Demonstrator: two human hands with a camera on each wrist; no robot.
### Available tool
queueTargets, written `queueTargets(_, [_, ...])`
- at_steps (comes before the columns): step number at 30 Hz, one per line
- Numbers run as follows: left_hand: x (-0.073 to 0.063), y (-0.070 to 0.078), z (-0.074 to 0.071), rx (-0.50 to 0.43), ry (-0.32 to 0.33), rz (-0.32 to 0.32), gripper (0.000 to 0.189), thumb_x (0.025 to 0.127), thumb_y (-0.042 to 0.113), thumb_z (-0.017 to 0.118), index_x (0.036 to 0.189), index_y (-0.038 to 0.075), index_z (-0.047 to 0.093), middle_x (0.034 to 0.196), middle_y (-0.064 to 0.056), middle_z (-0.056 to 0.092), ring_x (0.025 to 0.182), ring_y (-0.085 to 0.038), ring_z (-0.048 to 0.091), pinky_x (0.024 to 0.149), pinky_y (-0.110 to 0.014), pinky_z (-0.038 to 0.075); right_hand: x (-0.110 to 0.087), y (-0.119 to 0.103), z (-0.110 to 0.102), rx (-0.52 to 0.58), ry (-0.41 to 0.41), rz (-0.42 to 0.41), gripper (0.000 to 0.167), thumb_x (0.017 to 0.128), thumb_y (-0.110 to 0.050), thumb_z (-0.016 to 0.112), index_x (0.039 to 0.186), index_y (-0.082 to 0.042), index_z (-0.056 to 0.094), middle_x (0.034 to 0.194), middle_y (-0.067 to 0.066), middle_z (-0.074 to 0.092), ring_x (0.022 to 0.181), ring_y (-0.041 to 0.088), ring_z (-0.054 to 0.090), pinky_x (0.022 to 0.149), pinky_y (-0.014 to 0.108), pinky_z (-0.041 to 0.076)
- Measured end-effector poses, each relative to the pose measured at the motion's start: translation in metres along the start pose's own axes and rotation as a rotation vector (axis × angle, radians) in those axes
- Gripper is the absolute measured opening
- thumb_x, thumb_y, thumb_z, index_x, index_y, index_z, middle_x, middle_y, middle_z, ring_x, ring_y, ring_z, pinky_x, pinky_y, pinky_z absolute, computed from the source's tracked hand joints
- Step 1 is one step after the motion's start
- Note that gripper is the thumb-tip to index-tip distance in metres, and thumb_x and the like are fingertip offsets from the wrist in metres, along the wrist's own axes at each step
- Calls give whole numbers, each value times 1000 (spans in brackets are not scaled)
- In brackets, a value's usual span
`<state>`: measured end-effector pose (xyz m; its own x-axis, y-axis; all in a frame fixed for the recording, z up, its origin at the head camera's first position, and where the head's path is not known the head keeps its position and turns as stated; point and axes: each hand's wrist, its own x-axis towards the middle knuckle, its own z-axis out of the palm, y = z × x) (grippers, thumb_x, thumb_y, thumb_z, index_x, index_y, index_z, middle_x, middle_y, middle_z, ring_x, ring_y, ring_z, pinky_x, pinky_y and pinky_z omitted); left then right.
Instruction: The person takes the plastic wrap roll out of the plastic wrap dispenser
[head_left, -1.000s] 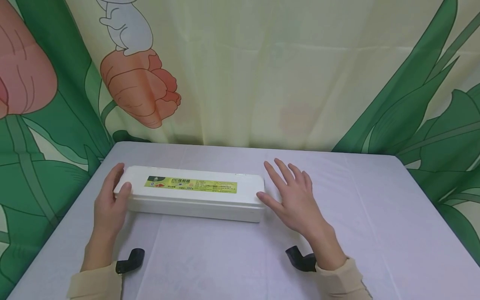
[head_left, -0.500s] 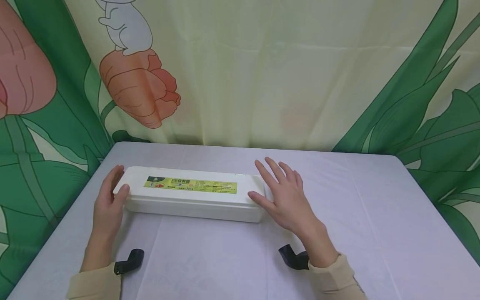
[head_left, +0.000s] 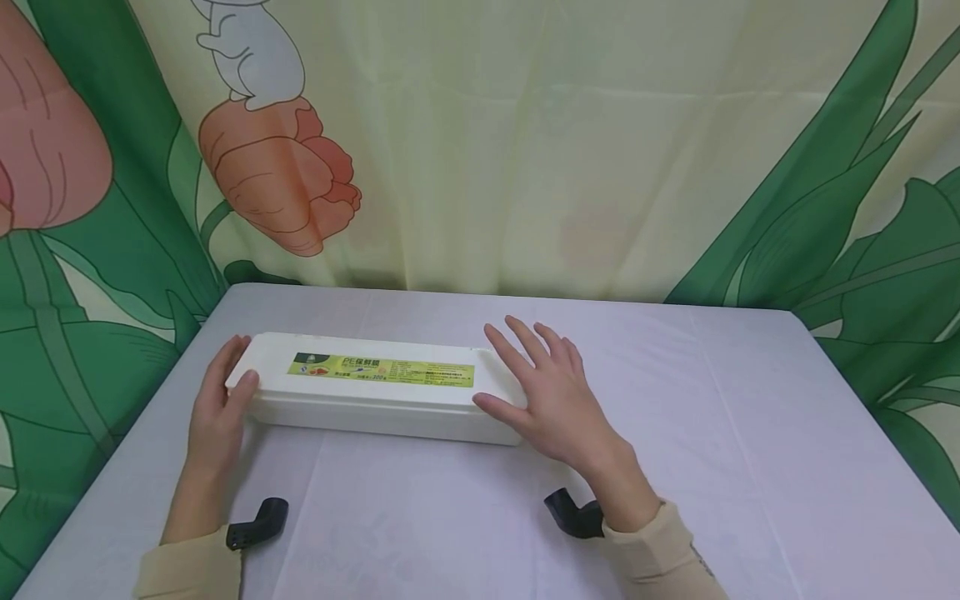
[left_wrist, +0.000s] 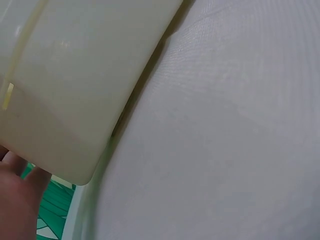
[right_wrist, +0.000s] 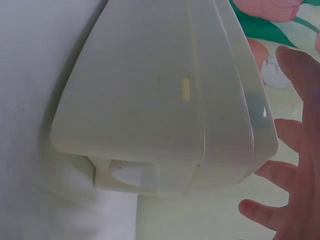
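A long white cling film box (head_left: 360,417) lies on the table, its lid down, with a yellow-green label (head_left: 382,371) on top. My left hand (head_left: 217,408) holds its left end, thumb at the front lid edge and fingers round the far side. Over the right end hovers my right hand (head_left: 555,408), fingers spread and straight. From the right wrist, the box's end (right_wrist: 145,110) shows a recess low down, and the spread fingers stand beside the lid. In the left wrist view the front wall (left_wrist: 85,90) fills the upper left, with part of the hand below it.
A white cloth covers the table (head_left: 420,517). Behind it hangs a curtain (head_left: 525,167) printed with flowers, leaves and a white animal. Black camera mounts (head_left: 258,523) stick out from both sleeves.
My right hand has moved left, from beside the box's right end to over it, fingers still spread. The left hand and the box have barely moved.
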<state>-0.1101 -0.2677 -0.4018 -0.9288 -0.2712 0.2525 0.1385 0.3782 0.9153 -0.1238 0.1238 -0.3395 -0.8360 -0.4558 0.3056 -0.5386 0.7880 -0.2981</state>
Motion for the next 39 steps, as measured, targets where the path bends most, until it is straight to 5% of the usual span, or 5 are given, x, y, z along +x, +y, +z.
queueTargets(15, [-1,1,3,-43,-43,-99,62,106,31,42,162,14,23,165,-6,24,150,-20,25,121,-39,22,4,-5,5,-14,-54,-19,82,92,-58,66,159,-25,35,162,7,33,143,41,29,115,59,22])
queueTargets(25, [-3,-3,2,-167,-67,-72,59,106,27,43,160,11,27,163,-10,28,145,-17,32,105,-10,34,4,-5,8,-7,-85,-19,82,91,-61,65,158,-25,37,160,6,35,141,40,33,115,57,27])
queueTargets(34, [-3,-8,2,-301,-93,-84,61,105,23,46,160,5,25,164,-15,24,143,-16,32,106,-11,33,5,-5,9,-15,-129,-11,84,88,-61,68,157,-23,40,159,7,38,141,38,36,115,55,28])
queueTargets(39, [-5,-11,-1,-284,-135,-55,65,105,18,47,160,0,18,165,-21,18,150,-21,23,110,-12,29,5,-4,11,-13,-144,-9,85,87,-61,69,157,-24,40,158,7,39,141,38,35,114,55,30])
